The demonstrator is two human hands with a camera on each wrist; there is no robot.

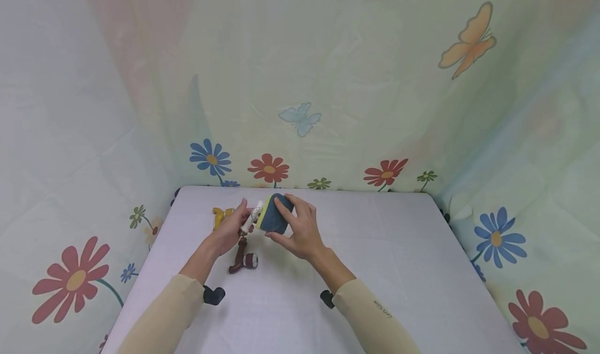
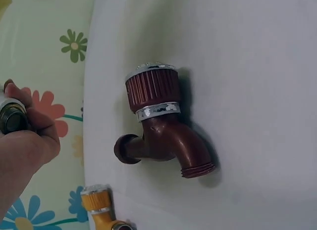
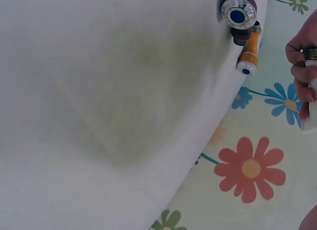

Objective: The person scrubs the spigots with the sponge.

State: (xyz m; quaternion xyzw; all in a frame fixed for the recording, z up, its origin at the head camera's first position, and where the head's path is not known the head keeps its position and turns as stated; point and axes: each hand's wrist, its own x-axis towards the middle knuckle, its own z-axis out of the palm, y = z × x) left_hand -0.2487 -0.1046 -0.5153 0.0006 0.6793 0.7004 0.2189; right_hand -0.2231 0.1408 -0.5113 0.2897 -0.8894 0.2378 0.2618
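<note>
My left hand [image 1: 227, 234] grips a white plastic tap [image 1: 247, 225] above the table, its threaded end showing in the left wrist view. A sponge [image 1: 275, 217], dark blue on one face and yellow-green along its edge, is in my right hand [image 1: 303, 230], fingers over its face and thumb below. Its yellow-green side is right at the tap's knob. Just below the left hand, a dark red-brown tap [image 2: 163, 136] with a ribbed knob lies on the table. Partly hidden behind that hand lies a yellow tap [image 1: 217, 217].
A pale cloth covers the table [image 1: 375, 250]. Curtains [image 1: 356, 83] printed with flowers and butterflies hang around its back and sides. Black wrist devices [image 1: 214, 295] sit at both sleeve cuffs.
</note>
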